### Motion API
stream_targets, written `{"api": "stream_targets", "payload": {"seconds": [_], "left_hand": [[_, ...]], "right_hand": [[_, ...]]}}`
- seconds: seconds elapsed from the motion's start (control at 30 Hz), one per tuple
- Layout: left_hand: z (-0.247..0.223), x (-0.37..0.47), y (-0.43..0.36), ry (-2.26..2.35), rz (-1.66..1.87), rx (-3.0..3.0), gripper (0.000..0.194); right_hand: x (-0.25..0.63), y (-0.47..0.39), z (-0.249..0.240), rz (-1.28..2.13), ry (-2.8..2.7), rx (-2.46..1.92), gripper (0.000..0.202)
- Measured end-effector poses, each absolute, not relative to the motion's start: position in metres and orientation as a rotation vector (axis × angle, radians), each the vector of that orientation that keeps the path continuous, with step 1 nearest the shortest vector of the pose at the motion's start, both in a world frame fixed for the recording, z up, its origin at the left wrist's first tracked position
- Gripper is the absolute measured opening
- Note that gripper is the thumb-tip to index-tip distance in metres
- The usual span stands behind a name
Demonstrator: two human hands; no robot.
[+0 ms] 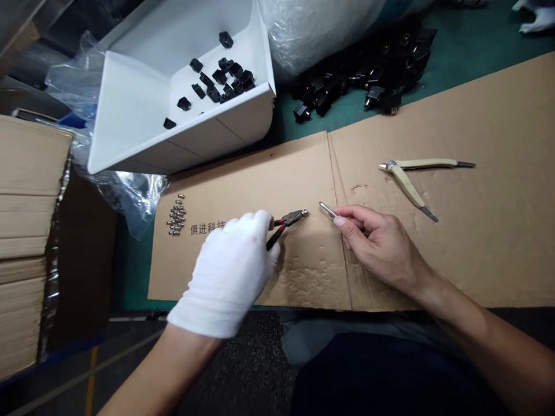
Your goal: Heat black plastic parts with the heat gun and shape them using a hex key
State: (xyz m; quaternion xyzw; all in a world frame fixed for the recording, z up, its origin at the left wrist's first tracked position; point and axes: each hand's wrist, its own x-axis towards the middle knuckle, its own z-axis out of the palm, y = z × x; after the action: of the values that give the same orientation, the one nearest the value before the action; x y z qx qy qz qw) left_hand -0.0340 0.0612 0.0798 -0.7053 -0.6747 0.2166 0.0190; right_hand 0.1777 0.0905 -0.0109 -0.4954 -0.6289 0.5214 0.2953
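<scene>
My left hand (234, 266), in a white glove, is wrapped round red-and-black-handled pliers (292, 218). The pliers' jaws hold a small shiny metal piece (304, 213) just above the cardboard. Bare fingers of my right hand (375, 242) pinch a thin metal rod (328, 210), whose tip points left toward the metal piece without touching it. To the left, a small pile of metal pieces (176, 218) lies on the cardboard sheet (299, 283). Pale-handled cutters (405, 179) lie spread on the right side.
A white bin (180, 138) with several black pieces (220, 77) stands at the back left. Black parts (375, 95) are heaped behind the cardboard, beside a plastic-wrapped bundle (312, 34). A cardboard box (21, 231) is at far left, near clear plastic (141, 196).
</scene>
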Motion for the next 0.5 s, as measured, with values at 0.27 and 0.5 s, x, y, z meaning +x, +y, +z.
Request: {"api": "stream_targets", "payload": {"seconds": [0.27, 0.5], "left_hand": [[0.057, -0.045, 0.034, -2.811, -0.130, -2.384, 0.022], [0.066, -0.037, 0.020, -3.311, -0.692, -2.292, 0.022]], "right_hand": [[0.190, 0.086, -0.005, 0.854, -2.018, -1.276, 0.023], [0.235, 0.114, -0.004, 0.240, -2.365, -1.388, 0.042]]}}
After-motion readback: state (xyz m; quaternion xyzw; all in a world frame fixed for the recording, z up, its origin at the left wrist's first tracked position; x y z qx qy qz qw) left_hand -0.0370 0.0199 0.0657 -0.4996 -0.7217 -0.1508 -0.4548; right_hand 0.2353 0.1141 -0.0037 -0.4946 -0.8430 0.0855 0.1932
